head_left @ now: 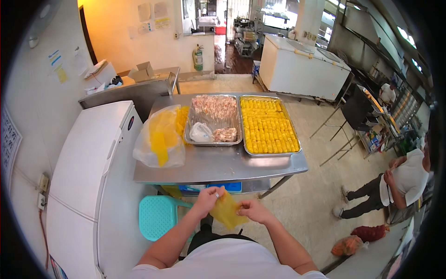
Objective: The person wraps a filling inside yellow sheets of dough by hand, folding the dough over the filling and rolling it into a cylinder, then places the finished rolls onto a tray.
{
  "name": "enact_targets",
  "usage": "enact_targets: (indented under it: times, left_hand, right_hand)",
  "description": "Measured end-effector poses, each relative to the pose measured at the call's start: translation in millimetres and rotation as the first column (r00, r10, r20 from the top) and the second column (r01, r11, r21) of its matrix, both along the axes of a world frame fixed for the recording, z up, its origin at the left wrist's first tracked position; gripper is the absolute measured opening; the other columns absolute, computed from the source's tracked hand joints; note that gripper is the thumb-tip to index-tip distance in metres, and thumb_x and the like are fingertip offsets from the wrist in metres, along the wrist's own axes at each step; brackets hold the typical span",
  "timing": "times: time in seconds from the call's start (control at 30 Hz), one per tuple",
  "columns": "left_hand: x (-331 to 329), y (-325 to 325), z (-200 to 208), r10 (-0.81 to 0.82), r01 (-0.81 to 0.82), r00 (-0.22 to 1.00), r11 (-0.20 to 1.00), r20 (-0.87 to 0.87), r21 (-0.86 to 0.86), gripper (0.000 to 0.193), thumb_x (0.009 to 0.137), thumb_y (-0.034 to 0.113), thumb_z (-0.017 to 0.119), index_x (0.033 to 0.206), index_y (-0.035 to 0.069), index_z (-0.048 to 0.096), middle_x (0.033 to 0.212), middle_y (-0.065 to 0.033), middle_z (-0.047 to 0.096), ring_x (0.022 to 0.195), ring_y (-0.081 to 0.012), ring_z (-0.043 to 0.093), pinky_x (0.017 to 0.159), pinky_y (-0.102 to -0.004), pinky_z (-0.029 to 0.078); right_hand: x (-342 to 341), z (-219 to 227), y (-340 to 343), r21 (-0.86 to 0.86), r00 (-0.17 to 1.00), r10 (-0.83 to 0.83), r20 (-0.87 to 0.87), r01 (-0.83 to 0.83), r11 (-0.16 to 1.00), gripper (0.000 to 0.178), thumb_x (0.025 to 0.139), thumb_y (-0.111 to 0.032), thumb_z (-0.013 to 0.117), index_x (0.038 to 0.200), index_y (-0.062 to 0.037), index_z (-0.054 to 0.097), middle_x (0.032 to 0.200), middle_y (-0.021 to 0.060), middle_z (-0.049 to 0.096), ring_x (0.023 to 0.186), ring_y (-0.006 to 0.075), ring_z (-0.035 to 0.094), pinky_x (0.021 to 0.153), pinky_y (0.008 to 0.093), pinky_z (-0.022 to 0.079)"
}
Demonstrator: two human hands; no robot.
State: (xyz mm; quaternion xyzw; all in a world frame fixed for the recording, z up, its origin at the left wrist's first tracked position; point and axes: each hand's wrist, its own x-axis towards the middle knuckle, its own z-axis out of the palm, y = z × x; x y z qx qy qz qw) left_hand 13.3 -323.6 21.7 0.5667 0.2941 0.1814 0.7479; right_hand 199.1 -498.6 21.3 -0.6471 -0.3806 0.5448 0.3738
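A thin yellow wrapper sheet (226,211) hangs between my hands, in front of the table's near edge. My left hand (207,201), with a ring on one finger, pinches its upper left part. On the opposite edge, my right hand (254,211) is closed on the sheet. Beyond them on the steel table (218,169) lies a clear plastic bag (174,156) with more yellow sheets. Beside it, a foil-lined tray (214,118) holds pinkish minced filling (213,107) and a small knotted plastic bag (201,132). To its right, another tray (272,152) is packed with yellow rolls (269,125).
A white chest freezer (88,153) stands close on my left, next to a turquoise plastic stool (159,217). Another person (404,181) stands at the right. Bagged produce (348,245) sits on the floor nearby. A white freezer (297,65) and a fire extinguisher (198,58) are farther back.
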Motion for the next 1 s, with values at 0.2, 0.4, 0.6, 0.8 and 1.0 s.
enact_targets:
  times: [0.2, 0.4, 0.6, 0.8, 1.0]
  left_hand:
    - [18, 131, -49, 0.04, -0.022, 0.989, 0.992, -0.14, 0.128, 0.028, 0.108, 0.029, 0.071, 0.101, 0.003, 0.08, 0.084, 0.0012, 0.072, 0.077, -0.0076, 0.062, 0.071, -0.0286, 0.051]
    - [28, 216, -68, 0.013, -0.004, 0.981, 0.999, -0.193, 0.049, 0.026, 0.106, 0.026, 0.072, 0.11, 0.002, 0.08, 0.09, -0.0021, 0.077, 0.075, -0.0105, 0.067, 0.066, -0.0308, 0.053]
    - [58, 267, -104, 0.069, 0.059, 0.927, 0.945, -0.369, 0.323, 0.031, 0.095, 0.025, 0.082, 0.113, 0.0, 0.08, 0.099, -0.0135, 0.082, 0.088, -0.0223, 0.078, 0.079, -0.0371, 0.061]
    - [72, 272, -150, 0.134, 0.078, 0.921, 0.856, -0.365, 0.512, 0.037, 0.083, 0.021, 0.087, 0.113, 0.0, 0.081, 0.104, -0.0177, 0.082, 0.094, -0.0293, 0.08, 0.088, -0.0413, 0.062]
    - [79, 262, -118, 0.208, 0.026, 0.86, 0.895, -0.467, 0.446, 0.026, 0.092, 0.02, 0.084, 0.104, -0.002, 0.08, 0.09, -0.0136, 0.081, 0.08, -0.0223, 0.075, 0.076, -0.0364, 0.059]
  right_hand:
    - [15, -10, 91, 0.059, 0.966, -0.24, 0.093, 0.235, 0.97, 0.02, 0.093, -0.014, 0.075, 0.106, -0.0003, 0.08, 0.089, 0.0031, 0.075, 0.082, 0.0125, 0.065, 0.078, 0.0311, 0.053]
    - [27, -16, 173, 0.014, 0.918, -0.388, 0.08, 0.388, 0.922, 0.02, 0.095, -0.013, 0.072, 0.106, 0.0021, 0.079, 0.089, 0.0027, 0.074, 0.079, 0.0123, 0.064, 0.074, 0.0316, 0.053]
    - [57, -80, 218, -0.012, 0.879, -0.403, 0.257, 0.419, 0.908, 0.025, 0.093, -0.018, 0.073, 0.106, 0.0029, 0.079, 0.087, 0.0072, 0.076, 0.076, 0.0153, 0.069, 0.07, 0.0354, 0.057]
    - [67, -101, 225, 0.036, 0.79, -0.313, 0.527, 0.347, 0.937, 0.029, 0.086, -0.023, 0.073, 0.103, -0.0017, 0.083, 0.093, 0.0199, 0.081, 0.086, 0.0309, 0.078, 0.082, 0.0437, 0.061]
    - [72, -112, 220, 0.012, 0.765, -0.233, 0.6, 0.283, 0.959, 0.026, 0.086, -0.022, 0.069, 0.1, -0.0046, 0.082, 0.099, 0.024, 0.079, 0.096, 0.0426, 0.076, 0.09, 0.0492, 0.061]
